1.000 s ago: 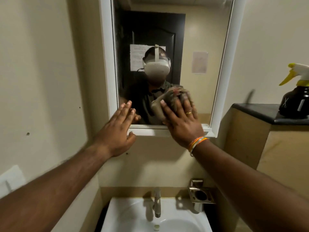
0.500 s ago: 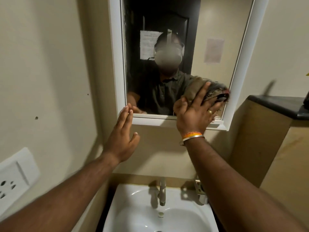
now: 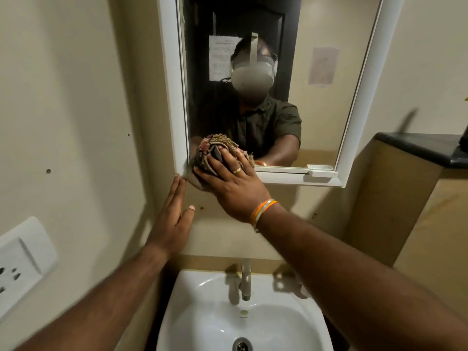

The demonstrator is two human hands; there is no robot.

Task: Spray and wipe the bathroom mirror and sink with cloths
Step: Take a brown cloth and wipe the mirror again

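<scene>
The wadded, frayed cloth (image 3: 217, 154) is lying against the lower left corner of the mirror (image 3: 316, 102), spilling over the white frame; its underside is hiding beneath the right hand (image 3: 231, 184). That hand is pressing the cloth to the glass, fingers spread and lightly curled over the bundle, a gold ring (image 3: 237, 170) showing on one of them and orange and silver bangles (image 3: 262, 211) circling the wrist. Just below and left of those fingers, the left hand (image 3: 174, 220) is resting flat on the beige wall, fingers straight and together, thumb apart, tips reaching the frame's bottom corner and holding nothing. Two papers are reflecting in the glass, their writing too blurred to read. Beneath the forearms, the white sink (image 3: 202, 323) and its metal tap (image 3: 245, 282) are sitting partly cut off by the lower edge. A wall socket (image 3: 19, 264) is showing far left of the left hand.
</scene>
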